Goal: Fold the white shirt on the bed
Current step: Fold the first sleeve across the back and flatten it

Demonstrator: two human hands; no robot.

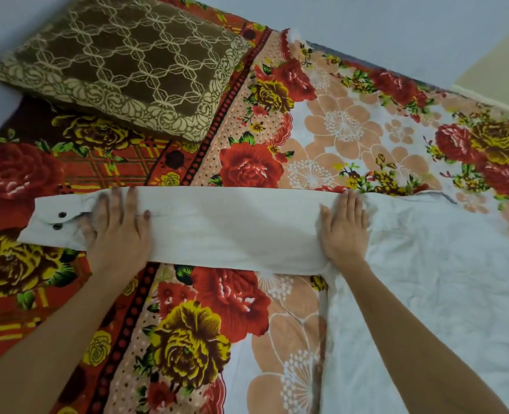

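The white long-sleeved cloth shirt point(426, 279) lies spread on the red and orange floral bedspread point(205, 339), on the near side of the brown lattice-patterned pillow point(121, 70). Its sleeve point(232, 228) stretches straight across the bed, just this side of the pillow, ending in a cuff point(50, 222) with two dark buttons point(62, 215). The left hand point(119, 228) presses flat beside the cuff, fingers straight, grasping nothing. The right hand point(344, 228) lies equally flat and unclenched, farther from the pillow, where sleeve meets body.

Left hand point(119, 231) and right hand point(344, 228) both flat, palms down, fingers straight, forearms extended forward.
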